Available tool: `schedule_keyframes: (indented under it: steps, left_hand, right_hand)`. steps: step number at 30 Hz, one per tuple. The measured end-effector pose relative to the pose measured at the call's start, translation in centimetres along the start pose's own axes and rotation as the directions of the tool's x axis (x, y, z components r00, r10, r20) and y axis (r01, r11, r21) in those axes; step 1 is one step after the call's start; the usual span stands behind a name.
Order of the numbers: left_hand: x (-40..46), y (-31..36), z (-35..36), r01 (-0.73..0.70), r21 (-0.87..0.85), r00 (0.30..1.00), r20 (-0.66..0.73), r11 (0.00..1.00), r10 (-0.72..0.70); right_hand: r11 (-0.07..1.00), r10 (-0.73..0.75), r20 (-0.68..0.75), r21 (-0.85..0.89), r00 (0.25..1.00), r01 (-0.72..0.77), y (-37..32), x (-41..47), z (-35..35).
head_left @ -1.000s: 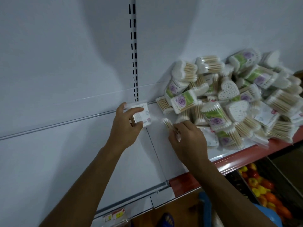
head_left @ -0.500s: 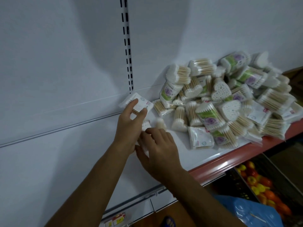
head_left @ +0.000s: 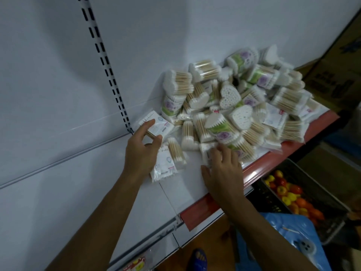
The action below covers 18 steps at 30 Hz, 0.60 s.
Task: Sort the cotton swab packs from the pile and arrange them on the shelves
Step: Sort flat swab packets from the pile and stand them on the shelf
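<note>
— Where were our hands when we looked down?

— Our left hand sat near the back of the white shelf, beside the slotted upright. Its grip was closed round a flat pack of swabs: the thumb lay on top and the fingers curled underneath, so the pack stood tilted off the shelf surface.

— And the other one?

— Our right hand lay at the near edge of the pile of cotton swab packs. Its fingers were spread and fairly straight, the tips resting on a flat white pack at the foot of the heap. We couldn't see them curled round anything; that grip was loose and held nothing.

— What else lay between our hands?

— Two more packs on the shelf: a flat one with a printed label, partly under our left hand, and a clear sleeve of wooden-stemmed swabs just beside it.

— And the heap itself?

— It filled the right part of the shelf, against the back panel, reaching the red shelf edge. We saw heart-shaped bundles, green-and-purple labelled packs and plain bundles jumbled together.

— Anything below?

— A dark crate of red and yellow fruit, and something blue near it.
</note>
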<state>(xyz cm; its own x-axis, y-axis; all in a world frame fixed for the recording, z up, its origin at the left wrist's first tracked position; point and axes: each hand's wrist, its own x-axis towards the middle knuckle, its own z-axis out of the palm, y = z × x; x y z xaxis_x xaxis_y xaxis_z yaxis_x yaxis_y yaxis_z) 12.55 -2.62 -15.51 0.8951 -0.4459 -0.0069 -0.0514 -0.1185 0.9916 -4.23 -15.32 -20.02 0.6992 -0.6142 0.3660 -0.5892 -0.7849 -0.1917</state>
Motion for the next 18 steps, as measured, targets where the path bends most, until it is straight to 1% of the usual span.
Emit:
schedule_keyframes:
  steps: [2, 4, 6, 8, 10, 14, 18]
  left_hand:
    - [0.2, 0.1, -0.2, -0.014, 0.056, 1.0, 0.002, 0.998, 0.014]
    - [0.4, 0.0, -0.6, -0.032, 0.102, 0.999, -0.021, 0.994, 0.034]
    - [0.5, -0.3, -1.2, -0.015, 0.106, 0.999, -0.042, 0.994, 0.019]
    - [0.4, -0.4, -1.7, 0.008, 0.106, 0.999, -0.048, 0.994, -0.003]
    - [0.3, -0.3, -2.2, 0.014, 0.134, 0.999, -0.053, 0.991, -0.007]
    - [-0.3, 0.6, -3.8, -0.009, 0.174, 0.999, -0.044, 0.985, 0.017]
    - [-1.2, 1.1, -6.8, -0.008, 0.161, 1.0, 0.009, 0.987, 0.006]
  right_hand:
    - [0.998, -0.015, -0.031, 0.065, 0.999, 0.017, -0.2, 0.1, 0.3]
    - [0.983, -0.013, -0.085, 0.181, 0.996, 0.028, -0.5, 0.1, 0.3]
    - [0.944, -0.008, -0.151, 0.325, 0.989, 0.058, -0.9, 0.0, -0.1]
    - [0.896, -0.025, -0.208, 0.429, 0.978, 0.114, -1.7, 0.0, -0.8]
    - [0.866, -0.101, -0.244, 0.456, 0.964, 0.206, -2.6, 0.2, -1.5]
    - [0.785, -0.328, -0.261, 0.459, 0.908, 0.416, -5.3, 0.5, -2.5]
    - [0.695, -0.462, -0.225, 0.509, 0.858, 0.508, -8.3, 0.7, -2.7]
